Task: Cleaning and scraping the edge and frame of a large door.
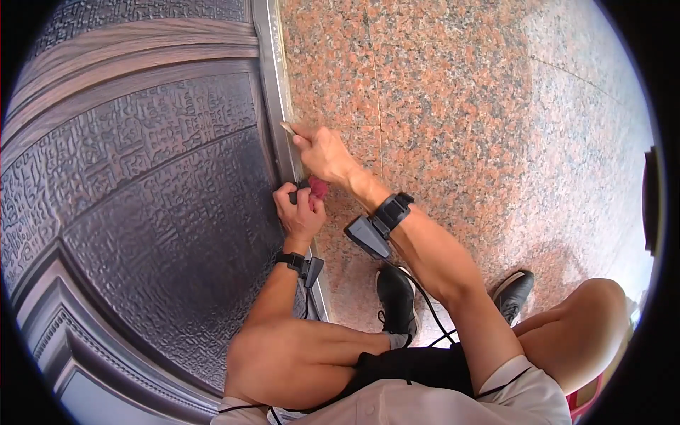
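Observation:
My right hand (326, 154) grips a small, thin, light-tipped tool (287, 127), perhaps a scraper blade. Its tip lies over a metal threshold strip (274, 79), where the strip meets the stone floor. Most of the tool is hidden in my fist. Closer to me, my left hand (300, 215) rests by the same strip with its fingers curled round a crumpled red cloth (317, 187). A dark item beside the cloth shows between those fingers, too covered to name. To the left of the strip stands a dark embossed door (159, 159).
Speckled pink granite tiles (446, 106) spread to the right. My black shoes (397, 300) are on them, with my knees bent on both sides. A black cable (427, 297) hangs from the device on my right wrist. At the lower right is a red-edged object (587, 398), partly cut off.

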Demonstrator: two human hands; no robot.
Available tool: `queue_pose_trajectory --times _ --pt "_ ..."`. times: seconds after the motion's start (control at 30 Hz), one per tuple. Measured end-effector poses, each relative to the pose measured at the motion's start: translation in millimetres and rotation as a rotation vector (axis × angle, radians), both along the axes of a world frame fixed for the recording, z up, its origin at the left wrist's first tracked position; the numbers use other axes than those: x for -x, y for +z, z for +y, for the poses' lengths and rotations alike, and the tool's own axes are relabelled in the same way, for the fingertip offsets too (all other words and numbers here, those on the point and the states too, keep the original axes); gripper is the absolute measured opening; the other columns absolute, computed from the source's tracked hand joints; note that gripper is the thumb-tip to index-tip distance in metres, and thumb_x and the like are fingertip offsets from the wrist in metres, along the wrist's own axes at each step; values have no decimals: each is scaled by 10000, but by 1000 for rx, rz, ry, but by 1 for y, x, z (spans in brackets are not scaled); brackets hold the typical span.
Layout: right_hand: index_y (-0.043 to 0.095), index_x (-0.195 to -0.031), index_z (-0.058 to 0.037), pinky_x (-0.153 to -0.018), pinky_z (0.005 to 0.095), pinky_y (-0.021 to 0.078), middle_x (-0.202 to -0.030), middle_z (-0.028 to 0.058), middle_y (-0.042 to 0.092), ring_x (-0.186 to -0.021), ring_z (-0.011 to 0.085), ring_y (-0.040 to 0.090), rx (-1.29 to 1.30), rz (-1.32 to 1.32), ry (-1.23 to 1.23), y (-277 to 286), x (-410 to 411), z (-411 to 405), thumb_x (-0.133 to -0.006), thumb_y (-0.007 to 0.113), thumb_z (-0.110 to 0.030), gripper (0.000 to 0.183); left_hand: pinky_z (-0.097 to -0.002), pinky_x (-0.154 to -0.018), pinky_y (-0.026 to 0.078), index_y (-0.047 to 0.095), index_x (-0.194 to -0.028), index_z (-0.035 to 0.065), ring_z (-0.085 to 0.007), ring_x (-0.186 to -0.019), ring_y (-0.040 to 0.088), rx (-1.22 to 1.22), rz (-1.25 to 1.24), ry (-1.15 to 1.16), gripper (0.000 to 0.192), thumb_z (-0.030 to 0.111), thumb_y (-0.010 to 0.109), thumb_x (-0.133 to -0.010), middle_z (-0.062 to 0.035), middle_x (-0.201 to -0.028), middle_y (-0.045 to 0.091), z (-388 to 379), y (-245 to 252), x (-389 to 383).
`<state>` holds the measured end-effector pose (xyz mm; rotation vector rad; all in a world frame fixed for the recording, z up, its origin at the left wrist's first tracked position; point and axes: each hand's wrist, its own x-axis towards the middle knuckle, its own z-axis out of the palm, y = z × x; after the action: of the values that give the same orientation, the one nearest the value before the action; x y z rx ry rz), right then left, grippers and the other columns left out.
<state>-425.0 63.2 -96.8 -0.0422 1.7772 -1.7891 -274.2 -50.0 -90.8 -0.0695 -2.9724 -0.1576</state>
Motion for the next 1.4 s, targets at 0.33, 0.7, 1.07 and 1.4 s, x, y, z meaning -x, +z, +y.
queue_pose_trajectory --times 0.33,0.7,1.07,1.4 --pt "653 -1244 -80 -843 498 517 -990 326 651 -999 485 646 45 6 -95 -11 -2 -14 -954 537 -128 316 -475 -792 479 614 -903 19 -371 -932 529 0 6 4 207 30 665 -703 -182 -1008 477 -3 3 2" --pt "633 -1287 -3 -967 446 497 -1095 340 656 -1119 470 629 2 -133 -79 3 14 -8 -965 566 -147 360 -480 -790 481 623 -907 27 -375 -933 532 -10 7 14 229 27 677 -684 -185 -1018 484 -2 1 3" --pt "632 -1310 -51 -939 429 511 -1068 325 661 -1088 434 654 -45 -196 -91 11 5 -14 -973 585 -191 368 -471 -800 478 624 -928 31 -373 -942 529 -9 -15 29 240 31 697 -700 -180 -1035 483 1 2 3" --pt "654 -1256 -68 -849 406 515 -986 307 669 -1013 406 686 -26 -118 -124 20 53 -18 -988 556 -191 310 -485 -775 502 633 -904 57 -372 -927 538 -110 -87 104 210 38 680 -700 -174 -1039 487 -17 -16 -10"
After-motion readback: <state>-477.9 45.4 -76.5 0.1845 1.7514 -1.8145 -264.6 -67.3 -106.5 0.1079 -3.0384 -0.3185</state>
